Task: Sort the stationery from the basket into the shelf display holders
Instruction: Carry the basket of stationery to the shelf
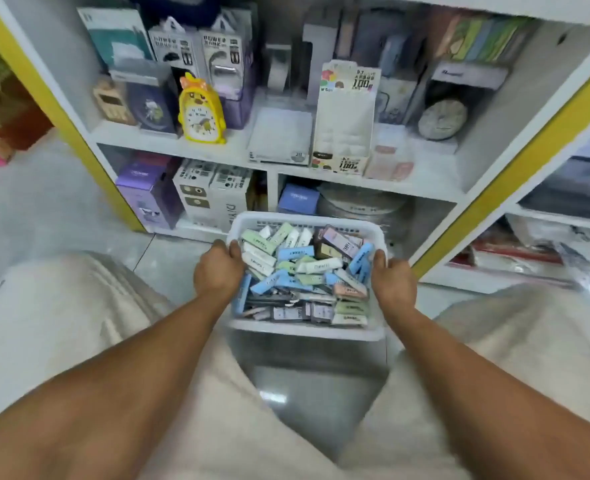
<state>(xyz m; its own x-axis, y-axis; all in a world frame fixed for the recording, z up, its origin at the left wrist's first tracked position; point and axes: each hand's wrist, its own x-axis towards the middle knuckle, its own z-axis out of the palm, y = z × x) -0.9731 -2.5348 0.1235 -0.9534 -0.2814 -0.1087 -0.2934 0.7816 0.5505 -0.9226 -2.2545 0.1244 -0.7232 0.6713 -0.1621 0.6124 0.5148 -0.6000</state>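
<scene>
Left hand [217, 271] gripping the left rim of the white basket [307, 332], fingers [234, 249] curled over the edge, thumb side toward the contents. Right hand [392, 280] gripping the right rim the same way, fingers hooked over the top edge. Both bare forearms stretched forward from the bottom corners of the view.

Basket held level between the two hands, above the pale floor [44, 216], just in front of the lowest shelf. Filled with a loose heap of small boxed stationery [297, 268]: blue, green, white, pink and dark packs lying crosswise on one another.

Beyond the basket, white shelf unit [355, 183] with yellow side trim. On the middle shelf, an upright cardboard display holder [343, 129] with a printed header card, a flat white box just left of it, and a yellow duck-shaped alarm clock [201, 114] farther left. Round grey clock at the right end of that shelf. Purple and white boxes [182, 195] on the bottom shelf. Pale trouser knees at both lower sides.
</scene>
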